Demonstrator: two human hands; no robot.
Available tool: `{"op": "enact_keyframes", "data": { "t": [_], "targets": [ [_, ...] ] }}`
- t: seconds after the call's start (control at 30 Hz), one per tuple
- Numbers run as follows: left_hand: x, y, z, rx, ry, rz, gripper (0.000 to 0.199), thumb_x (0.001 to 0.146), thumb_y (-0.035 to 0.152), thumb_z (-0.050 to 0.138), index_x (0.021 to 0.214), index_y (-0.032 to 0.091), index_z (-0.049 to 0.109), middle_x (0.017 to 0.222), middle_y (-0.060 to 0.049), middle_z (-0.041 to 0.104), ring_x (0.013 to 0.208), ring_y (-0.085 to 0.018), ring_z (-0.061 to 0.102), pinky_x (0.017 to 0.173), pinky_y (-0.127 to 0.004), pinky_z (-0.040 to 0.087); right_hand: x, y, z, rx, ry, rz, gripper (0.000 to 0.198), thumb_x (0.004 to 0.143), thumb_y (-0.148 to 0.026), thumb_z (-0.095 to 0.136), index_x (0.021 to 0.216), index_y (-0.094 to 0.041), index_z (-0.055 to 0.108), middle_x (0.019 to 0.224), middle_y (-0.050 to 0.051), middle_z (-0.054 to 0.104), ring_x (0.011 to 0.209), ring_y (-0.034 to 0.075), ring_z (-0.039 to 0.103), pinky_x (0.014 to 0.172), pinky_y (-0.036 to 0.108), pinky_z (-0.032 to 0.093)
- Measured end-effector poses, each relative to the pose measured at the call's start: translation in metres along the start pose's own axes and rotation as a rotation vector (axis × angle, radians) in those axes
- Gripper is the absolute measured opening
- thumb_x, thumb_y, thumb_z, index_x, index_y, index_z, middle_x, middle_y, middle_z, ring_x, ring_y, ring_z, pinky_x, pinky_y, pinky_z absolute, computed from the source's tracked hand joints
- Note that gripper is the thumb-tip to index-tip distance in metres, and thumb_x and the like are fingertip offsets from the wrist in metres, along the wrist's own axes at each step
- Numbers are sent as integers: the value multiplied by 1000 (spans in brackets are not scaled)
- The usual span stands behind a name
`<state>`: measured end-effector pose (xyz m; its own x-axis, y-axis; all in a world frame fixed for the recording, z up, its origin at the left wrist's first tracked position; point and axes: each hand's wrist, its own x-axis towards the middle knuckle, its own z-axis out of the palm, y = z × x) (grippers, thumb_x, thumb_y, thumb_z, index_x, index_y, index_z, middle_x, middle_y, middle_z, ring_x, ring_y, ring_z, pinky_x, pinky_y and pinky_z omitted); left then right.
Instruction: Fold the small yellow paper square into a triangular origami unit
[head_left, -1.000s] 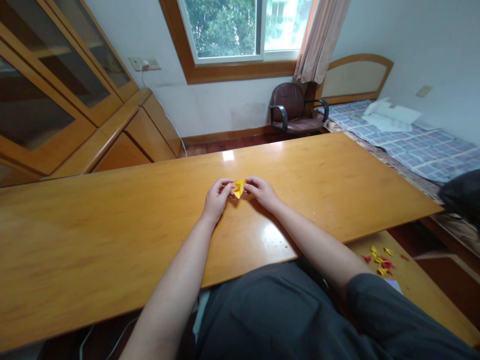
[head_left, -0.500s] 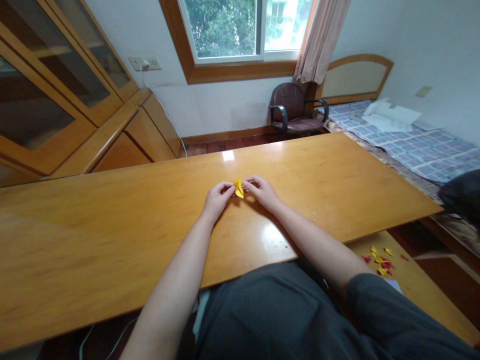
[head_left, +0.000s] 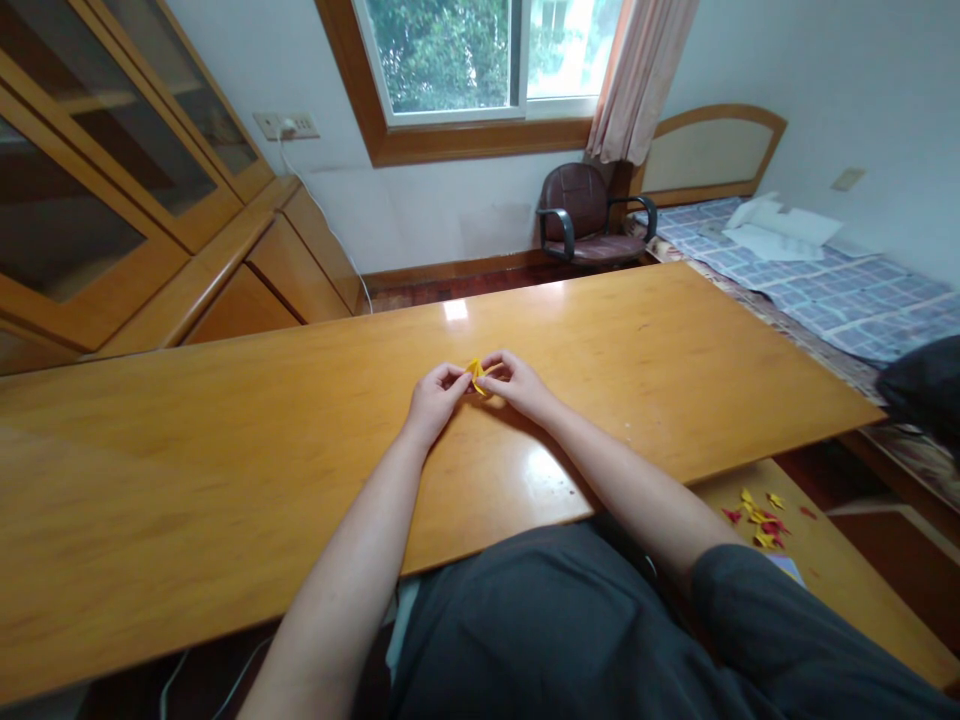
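Note:
A small yellow folded paper piece (head_left: pixel 475 370), like origami, is held between my two hands just above the wooden table (head_left: pixel 225 480). My left hand (head_left: pixel 439 398) pinches its left side between thumb and fingers. From the right, my right hand (head_left: pixel 519 385) grips it with thumb and fingertips, covering part of the lower flap. The fingers hide some of the folds, so its exact shape cannot be made out.
On a lower wooden surface (head_left: pixel 847 570) at the right lie several yellow and red folded papers (head_left: pixel 761 520). Beyond the table stand a maroon armchair (head_left: pixel 577 210) and a bed (head_left: pixel 817 270) with a checked cover. A glass-fronted cabinet (head_left: pixel 150 200) lines the left.
My right hand has moved slightly left, its thumb now over the paper's lower flap, which shows less. My left hand stays nearly still.

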<state>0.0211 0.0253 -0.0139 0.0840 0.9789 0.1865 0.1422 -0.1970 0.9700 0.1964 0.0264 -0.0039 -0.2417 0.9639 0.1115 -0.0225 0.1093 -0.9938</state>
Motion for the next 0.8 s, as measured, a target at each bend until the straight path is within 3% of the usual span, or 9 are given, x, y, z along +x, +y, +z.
{"op": "enact_keyframes", "data": {
  "t": [0.2,0.37,0.5,0.63,0.8],
  "targets": [
    [1,-1,0,-18,-47,-13,27,76,42,69,81,16,63,74,-2,69,69,-15,65,73,-28,51,2,3,-1,-42,24,-24,30,69,-36,73,89,-18,60,76,-1,65,69,13,59,65,26,48],
    [0,-3,4,-48,-66,31,27,73,29,69,96,18,59,90,-3,68,85,-15,66,82,-30,53,2,5,-2,-106,21,-47,28,72,-37,72,90,-17,65,77,2,67,69,13,59,64,25,47],
    [-2,-1,3,-49,-62,82,30,77,27,65,104,21,55,95,-3,66,86,-15,66,82,-30,54,2,7,-3,-155,31,-63,26,74,-35,70,92,-16,67,78,2,68,70,14,60,67,27,48],
    [-6,9,1,129,-79,131,15,81,27,60,95,21,60,92,-2,67,84,-15,66,80,-28,53,1,6,-4,-214,38,-88,22,77,-32,68,93,-17,67,83,2,69,72,14,61,70,28,49],
    [-9,15,1,299,-58,184,15,84,32,60,95,22,63,90,-2,69,77,-16,66,74,-27,51,0,3,-2,-301,43,-134,20,79,-28,65,96,-18,66,88,3,70,75,14,63,73,29,50]
  ]
}}
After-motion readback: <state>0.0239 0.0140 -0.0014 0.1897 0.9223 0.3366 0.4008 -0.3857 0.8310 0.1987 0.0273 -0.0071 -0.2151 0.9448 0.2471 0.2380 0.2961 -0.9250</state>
